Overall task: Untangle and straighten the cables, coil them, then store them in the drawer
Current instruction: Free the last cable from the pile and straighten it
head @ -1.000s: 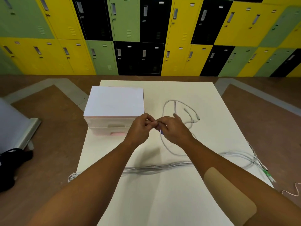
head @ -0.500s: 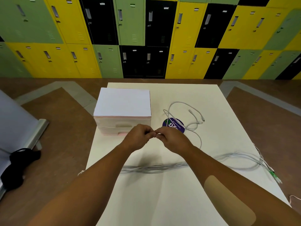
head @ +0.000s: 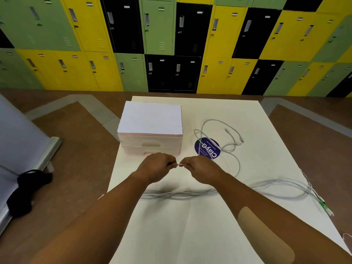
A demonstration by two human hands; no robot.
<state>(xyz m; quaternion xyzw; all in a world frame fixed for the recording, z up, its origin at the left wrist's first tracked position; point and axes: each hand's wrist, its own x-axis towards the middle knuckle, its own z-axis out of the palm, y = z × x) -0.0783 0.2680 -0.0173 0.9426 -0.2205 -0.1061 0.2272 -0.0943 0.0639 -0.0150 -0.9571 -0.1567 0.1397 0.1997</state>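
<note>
Pinching a pale piece (head: 179,165) between the fingertips of my left hand (head: 156,167) and right hand (head: 200,169), fingers curled, over the middle of the bench (head: 190,235), I judge this is the untangling step; plug or tie, I cannot tell. The loose cable (head: 233,130) loops toward the far right corner, across a purple sticker (head: 206,149). Next I'd draw it out straight before coiling. A longer cable bundle (head: 181,194) runs under my forearms and off the right edge, where it could snag. The drawer unit (head: 150,130), just beyond my hands, is closed.
</note>
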